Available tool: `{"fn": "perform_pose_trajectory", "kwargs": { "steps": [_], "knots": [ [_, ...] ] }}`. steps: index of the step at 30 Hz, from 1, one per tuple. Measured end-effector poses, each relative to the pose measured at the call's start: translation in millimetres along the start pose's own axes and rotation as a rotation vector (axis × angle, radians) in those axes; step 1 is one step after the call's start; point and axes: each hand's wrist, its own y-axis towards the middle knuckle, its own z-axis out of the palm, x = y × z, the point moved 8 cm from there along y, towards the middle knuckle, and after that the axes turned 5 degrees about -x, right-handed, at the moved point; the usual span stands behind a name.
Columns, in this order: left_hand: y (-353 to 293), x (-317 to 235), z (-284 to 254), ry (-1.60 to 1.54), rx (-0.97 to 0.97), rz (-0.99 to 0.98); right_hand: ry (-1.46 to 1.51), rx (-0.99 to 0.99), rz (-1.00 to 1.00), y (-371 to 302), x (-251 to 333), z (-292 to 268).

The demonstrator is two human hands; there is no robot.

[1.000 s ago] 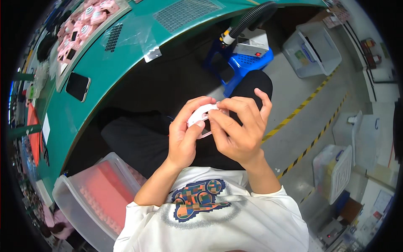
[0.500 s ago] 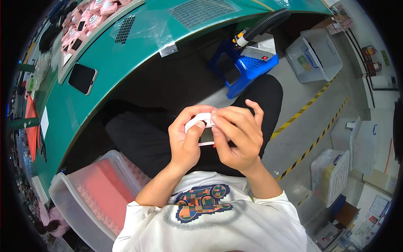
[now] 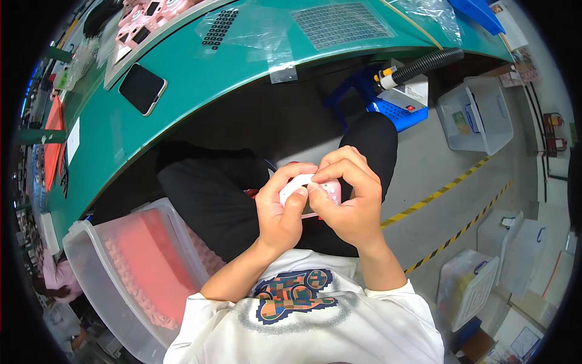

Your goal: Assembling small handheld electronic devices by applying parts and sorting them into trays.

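A small pink and white toy camera [image 3: 329, 189] is held between my two hands above my lap. My left hand [image 3: 277, 218] is closed round its left side, the thumb pressed on the near face. My right hand [image 3: 354, 197] pinches at the top middle edge with thumb and bent fingers. Small button-like marks show on the pink right part; a dark screen area lies mostly behind my thumbs. Whether something small sits in the right-hand pinch is hidden.
Ahead curves a green table [image 3: 194, 85] with a phone [image 3: 143, 89], sheets of black stickers [image 3: 343, 25] and a tray of pink toy cameras [image 3: 159, 13]. A clear bin [image 3: 91, 246] stands at left. A blue stool [image 3: 407, 119] bears a grey box with a hose [image 3: 427, 65].
The view has shifted, so the table's things sit farther right. My right fingers have curled more over the camera's top edge, and its pink right side with the marks now shows.
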Motion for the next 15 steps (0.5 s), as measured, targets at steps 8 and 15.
{"fn": "perform_pose_trajectory", "kwargs": {
  "steps": [8, 15],
  "knots": [
    [2, 8, -24, 0.010, 0.028, -0.102, 0.127, 0.094, 0.030, 6, -7, 24],
    [18, -64, -125, 0.229, -0.087, 0.073, 0.661, 0.035, 0.438, 14, -111, 93]
  ]
}}
